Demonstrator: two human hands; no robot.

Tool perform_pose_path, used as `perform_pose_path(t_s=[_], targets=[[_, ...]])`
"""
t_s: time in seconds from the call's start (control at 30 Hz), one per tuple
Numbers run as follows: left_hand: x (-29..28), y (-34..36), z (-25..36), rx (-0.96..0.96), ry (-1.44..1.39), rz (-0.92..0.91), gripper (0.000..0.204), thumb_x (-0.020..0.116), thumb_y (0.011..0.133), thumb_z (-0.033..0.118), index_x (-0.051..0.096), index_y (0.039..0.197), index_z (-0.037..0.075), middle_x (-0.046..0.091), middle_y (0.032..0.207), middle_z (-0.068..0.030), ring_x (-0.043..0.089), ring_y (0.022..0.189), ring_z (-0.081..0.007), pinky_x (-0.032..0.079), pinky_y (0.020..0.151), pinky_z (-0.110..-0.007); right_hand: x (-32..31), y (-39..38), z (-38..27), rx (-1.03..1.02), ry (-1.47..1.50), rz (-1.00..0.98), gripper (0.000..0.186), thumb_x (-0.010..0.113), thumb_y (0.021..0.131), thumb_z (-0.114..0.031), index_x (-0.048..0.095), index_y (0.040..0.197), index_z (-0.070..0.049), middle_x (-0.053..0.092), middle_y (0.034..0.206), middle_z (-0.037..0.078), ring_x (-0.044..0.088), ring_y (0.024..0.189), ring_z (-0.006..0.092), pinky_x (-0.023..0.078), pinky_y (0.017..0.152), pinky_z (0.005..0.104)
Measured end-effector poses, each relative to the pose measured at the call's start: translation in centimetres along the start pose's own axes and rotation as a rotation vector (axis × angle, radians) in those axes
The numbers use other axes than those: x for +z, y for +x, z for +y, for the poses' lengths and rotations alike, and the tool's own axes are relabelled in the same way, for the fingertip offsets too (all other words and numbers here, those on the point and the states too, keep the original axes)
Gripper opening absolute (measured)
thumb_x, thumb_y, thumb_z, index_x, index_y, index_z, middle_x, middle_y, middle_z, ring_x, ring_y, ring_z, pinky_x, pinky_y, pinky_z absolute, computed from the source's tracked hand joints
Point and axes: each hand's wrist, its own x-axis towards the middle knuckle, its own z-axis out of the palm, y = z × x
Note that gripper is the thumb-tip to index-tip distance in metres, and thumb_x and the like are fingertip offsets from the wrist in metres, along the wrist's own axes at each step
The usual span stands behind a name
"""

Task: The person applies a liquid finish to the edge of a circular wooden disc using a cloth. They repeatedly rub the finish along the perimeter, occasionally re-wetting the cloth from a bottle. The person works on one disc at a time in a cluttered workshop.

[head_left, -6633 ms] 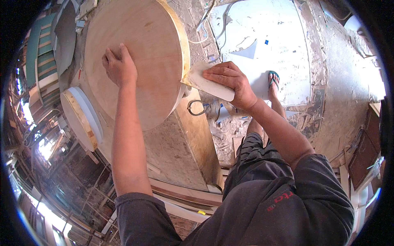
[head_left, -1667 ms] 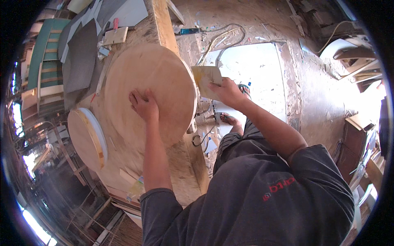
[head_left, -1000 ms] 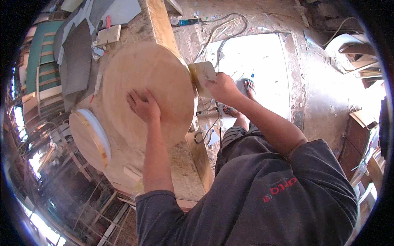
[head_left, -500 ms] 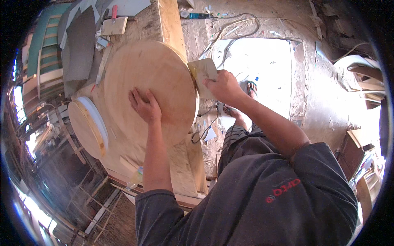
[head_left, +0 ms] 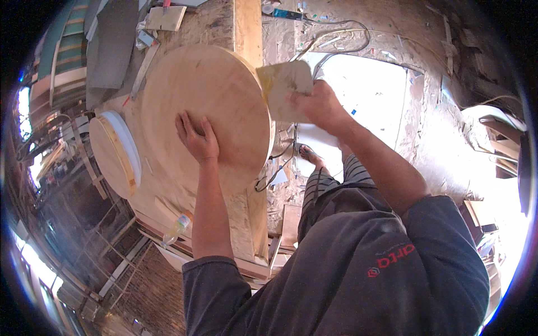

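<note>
A large round wooden disc (head_left: pixel 207 78) lies on the worktable, its curved edge facing right. My left hand (head_left: pixel 197 137) rests flat on the disc's face with the fingers a little apart. At the right side of the disc, my right hand (head_left: pixel 325 109), slightly blurred, grips a flat, beige, squarish spreader (head_left: pixel 288 81). Yellowish smears show on the spreader's left part, which is next to the disc's rim; whether they touch I cannot tell.
A smaller round piece (head_left: pixel 105 151) with a white band sits at the left. Near my left forearm lies a clear bottle (head_left: pixel 178 228). A wooden beam (head_left: pixel 247 33) runs under the disc. On the floor are a corded blue-green tool (head_left: pixel 287 14) and a white sheet (head_left: pixel 372 92). Grey sheets (head_left: pixel 112 47) lean at upper left.
My right hand and the spreader have shifted a little right, and the spreader now shows more of its broad face. My left hand stays flat on the disc. The view has shifted slightly.
</note>
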Motion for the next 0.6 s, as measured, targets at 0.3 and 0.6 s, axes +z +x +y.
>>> perform_pose_path(t_s=[0.3,0.6], targets=[[0.6,0.4,0.1,0.016,-0.061,0.03,0.069,0.062,0.103,0.041,0.049,0.155,-0.003,0.041,0.162,-0.03,0.036,0.152,-0.046,0.028,0.126,-0.057,-0.5,3.2,-0.4,-0.086,-0.114,-0.051,0.045,0.078,0.091,-0.031,0.072,0.104,0.012,0.076,0.083,0.018,0.073,0.073,0.0226,0.058,0.069,0.0387],[0.6,0.3,0.1,0.013,-0.054,0.03,0.069,0.06,0.104,0.043,0.048,0.155,-0.002,0.041,0.161,-0.0307,0.037,0.151,-0.0463,0.03,0.125,-0.056,-1.2,6.5,-0.3,-0.222,-0.221,-0.042,0.051,0.073,0.09,-0.042,0.076,0.11,0.005,0.077,0.095,0.025,0.078,0.09,0.0386,0.062,0.08,0.0465]])
